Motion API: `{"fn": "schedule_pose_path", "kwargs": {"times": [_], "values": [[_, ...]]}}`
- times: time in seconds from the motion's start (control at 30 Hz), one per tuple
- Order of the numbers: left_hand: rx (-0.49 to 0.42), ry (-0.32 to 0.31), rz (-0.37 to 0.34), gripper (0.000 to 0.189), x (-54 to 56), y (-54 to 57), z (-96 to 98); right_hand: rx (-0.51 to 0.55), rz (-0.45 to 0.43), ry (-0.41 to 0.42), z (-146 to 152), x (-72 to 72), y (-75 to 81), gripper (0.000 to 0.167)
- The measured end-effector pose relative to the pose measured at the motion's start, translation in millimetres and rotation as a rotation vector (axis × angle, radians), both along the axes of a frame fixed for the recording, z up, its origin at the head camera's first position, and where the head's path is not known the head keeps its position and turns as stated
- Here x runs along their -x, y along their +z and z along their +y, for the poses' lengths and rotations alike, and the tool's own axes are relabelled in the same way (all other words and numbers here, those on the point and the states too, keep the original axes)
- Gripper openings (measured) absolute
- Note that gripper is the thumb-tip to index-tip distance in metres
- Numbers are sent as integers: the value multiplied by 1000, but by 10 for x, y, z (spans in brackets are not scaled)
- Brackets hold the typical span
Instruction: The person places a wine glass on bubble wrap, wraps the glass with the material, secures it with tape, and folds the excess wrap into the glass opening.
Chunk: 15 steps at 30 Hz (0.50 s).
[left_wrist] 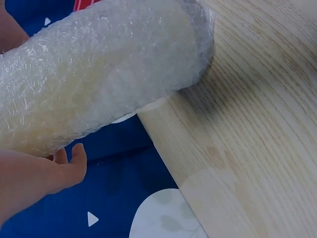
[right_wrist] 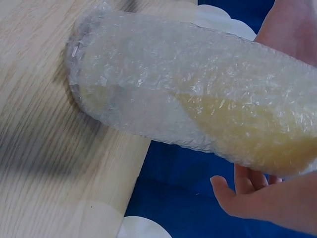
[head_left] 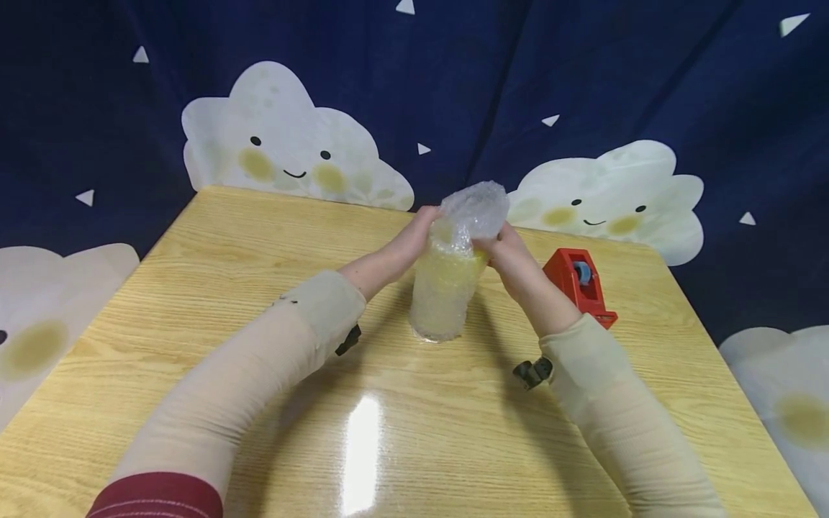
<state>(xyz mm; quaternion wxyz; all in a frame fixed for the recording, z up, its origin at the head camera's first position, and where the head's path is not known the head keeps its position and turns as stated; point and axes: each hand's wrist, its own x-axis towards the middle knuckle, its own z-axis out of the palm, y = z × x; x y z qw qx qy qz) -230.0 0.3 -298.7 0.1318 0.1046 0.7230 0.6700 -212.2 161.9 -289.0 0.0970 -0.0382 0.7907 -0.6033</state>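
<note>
A cylinder-shaped bundle in clear bubble wrap (head_left: 443, 295), with yellow showing through, stands upright over the middle of the table. Its crumpled upper end of loose wrap leans to the right. My left hand (head_left: 408, 248) holds the upper part from the left, and my right hand (head_left: 514, 262) grips it from the right. In the left wrist view, the left hand's fingers (left_wrist: 74, 168) curl at the bundle's side. The right wrist view has the right hand's fingers (right_wrist: 242, 186) bent against the wrap, their tips partly hidden behind it.
Just right of my right forearm sits a red tape dispenser (head_left: 562, 272) with a blue-cored roll (head_left: 583, 272). The wooden table (head_left: 291, 237) ends at a dark blue curtain (head_left: 453, 86) printed with clouds. Both sleeved forearms reach across the table from the front.
</note>
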Motion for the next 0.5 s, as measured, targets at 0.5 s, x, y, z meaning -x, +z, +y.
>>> {"fn": "schedule_pose_path", "kwargs": {"times": [0.5], "values": [[22,19,-46,52,-30,0,9,-18,-29,81,46,3,-23,50]]}}
